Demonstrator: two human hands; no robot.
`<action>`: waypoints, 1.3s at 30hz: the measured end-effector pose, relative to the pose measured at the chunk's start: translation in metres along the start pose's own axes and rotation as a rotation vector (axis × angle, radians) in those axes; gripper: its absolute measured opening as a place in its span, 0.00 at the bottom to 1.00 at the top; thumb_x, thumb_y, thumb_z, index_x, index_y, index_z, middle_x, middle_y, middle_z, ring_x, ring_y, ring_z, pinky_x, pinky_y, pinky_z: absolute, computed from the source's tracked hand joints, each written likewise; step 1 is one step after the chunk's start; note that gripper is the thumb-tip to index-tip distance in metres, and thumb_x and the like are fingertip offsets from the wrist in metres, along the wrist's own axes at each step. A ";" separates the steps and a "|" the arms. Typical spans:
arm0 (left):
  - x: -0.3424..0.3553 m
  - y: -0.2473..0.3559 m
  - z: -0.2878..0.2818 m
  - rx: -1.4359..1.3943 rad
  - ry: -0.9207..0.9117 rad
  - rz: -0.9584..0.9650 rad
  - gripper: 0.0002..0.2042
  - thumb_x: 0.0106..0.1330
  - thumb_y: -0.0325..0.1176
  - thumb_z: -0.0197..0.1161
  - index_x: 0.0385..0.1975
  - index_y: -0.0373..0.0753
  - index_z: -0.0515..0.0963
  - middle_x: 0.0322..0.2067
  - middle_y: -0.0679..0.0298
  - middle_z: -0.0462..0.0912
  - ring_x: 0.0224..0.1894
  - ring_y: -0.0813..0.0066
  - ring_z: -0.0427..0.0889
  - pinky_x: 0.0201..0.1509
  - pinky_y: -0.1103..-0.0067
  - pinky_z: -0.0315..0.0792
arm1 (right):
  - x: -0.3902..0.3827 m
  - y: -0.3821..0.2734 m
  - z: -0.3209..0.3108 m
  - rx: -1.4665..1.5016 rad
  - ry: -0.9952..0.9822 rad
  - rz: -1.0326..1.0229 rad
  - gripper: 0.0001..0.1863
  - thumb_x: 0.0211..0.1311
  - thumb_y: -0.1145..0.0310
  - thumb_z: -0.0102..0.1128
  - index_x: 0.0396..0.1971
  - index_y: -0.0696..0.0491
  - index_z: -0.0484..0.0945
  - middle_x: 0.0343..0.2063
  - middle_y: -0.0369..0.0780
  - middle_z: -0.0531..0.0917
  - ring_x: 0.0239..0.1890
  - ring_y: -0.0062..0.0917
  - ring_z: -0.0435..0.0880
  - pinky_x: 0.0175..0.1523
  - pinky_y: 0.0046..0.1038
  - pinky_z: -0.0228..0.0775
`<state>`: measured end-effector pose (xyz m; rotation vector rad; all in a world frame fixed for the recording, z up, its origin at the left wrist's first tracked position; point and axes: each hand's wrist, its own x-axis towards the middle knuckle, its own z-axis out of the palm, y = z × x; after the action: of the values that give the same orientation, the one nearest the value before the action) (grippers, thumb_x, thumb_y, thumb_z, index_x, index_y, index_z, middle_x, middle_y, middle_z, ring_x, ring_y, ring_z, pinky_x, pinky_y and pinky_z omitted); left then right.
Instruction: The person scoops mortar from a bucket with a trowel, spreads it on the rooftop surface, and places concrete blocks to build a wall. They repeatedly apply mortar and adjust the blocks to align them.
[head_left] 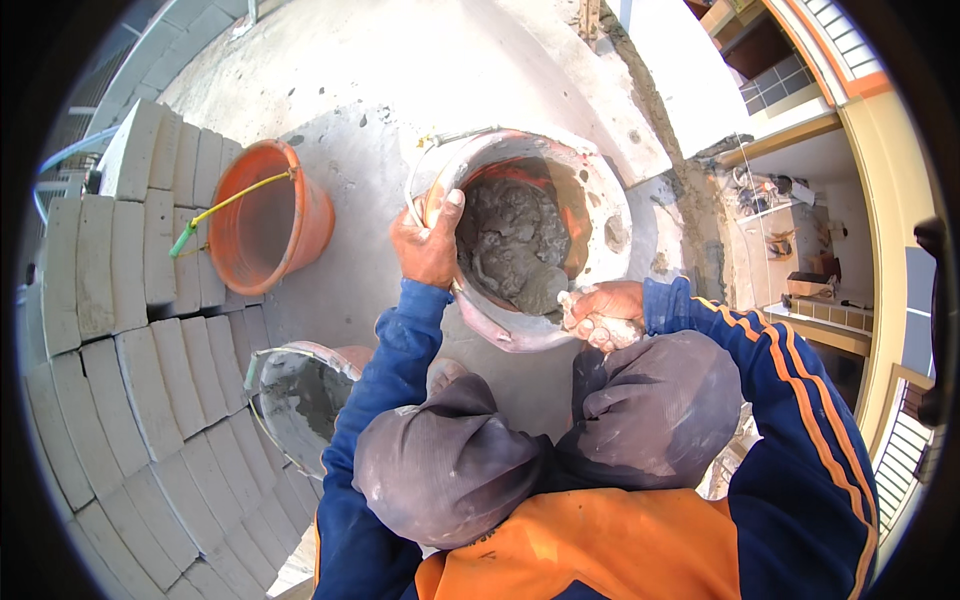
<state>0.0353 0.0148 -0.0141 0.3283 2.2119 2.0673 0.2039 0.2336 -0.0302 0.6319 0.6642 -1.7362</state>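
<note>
Knees [540, 440] bent | left hand [428, 243] grips mortar bucket [600, 190] rim | right hand [603, 313] clutches trowel handle | orange bucket [300, 215] empty | third bucket [300, 395] mortar-smeared

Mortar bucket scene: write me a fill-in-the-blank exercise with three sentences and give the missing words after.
1. The left hand grips the rim of a bucket filled with wet grey ____.
2. The right hand holds a ____ with its blade in the mix.
3. The orange bucket to the left has a yellow-green ____ running into it, beside stacked grey blocks.

Missing words: mortar; trowel; hose
</note>
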 end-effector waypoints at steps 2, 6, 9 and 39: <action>0.001 0.002 0.003 -0.011 -0.006 0.007 0.16 0.62 0.36 0.69 0.38 0.27 0.82 0.29 0.66 0.81 0.31 0.81 0.73 0.38 0.79 0.70 | 0.011 0.013 -0.003 0.229 -0.126 -0.042 0.06 0.65 0.66 0.56 0.32 0.49 0.70 0.22 0.31 0.72 0.18 0.15 0.71 0.24 0.22 0.68; -0.001 0.007 0.008 0.011 -0.045 0.002 0.15 0.62 0.36 0.69 0.39 0.27 0.82 0.28 0.66 0.81 0.30 0.81 0.73 0.37 0.80 0.70 | 0.034 0.035 -0.012 0.434 -0.402 -0.141 0.07 0.66 0.63 0.57 0.33 0.47 0.70 0.23 0.29 0.72 0.19 0.13 0.71 0.25 0.20 0.68; -0.003 0.012 0.012 0.037 -0.060 0.008 0.15 0.62 0.36 0.69 0.39 0.27 0.82 0.27 0.67 0.81 0.29 0.81 0.73 0.36 0.79 0.70 | 0.038 0.043 -0.013 0.392 -0.367 -0.179 0.07 0.66 0.62 0.58 0.34 0.47 0.71 0.23 0.28 0.71 0.19 0.12 0.71 0.25 0.20 0.67; -0.019 0.006 -0.004 -0.053 -0.012 -0.022 0.17 0.64 0.38 0.69 0.39 0.27 0.82 0.30 0.65 0.81 0.33 0.81 0.74 0.39 0.81 0.71 | 0.044 0.029 0.004 0.880 -0.577 -0.332 0.20 0.73 0.59 0.48 0.43 0.64 0.72 0.26 0.43 0.77 0.14 0.16 0.73 0.17 0.21 0.67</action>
<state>0.0532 0.0072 -0.0096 0.3100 2.1403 2.1023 0.2207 0.1953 -0.0620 0.5628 -0.4665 -2.3745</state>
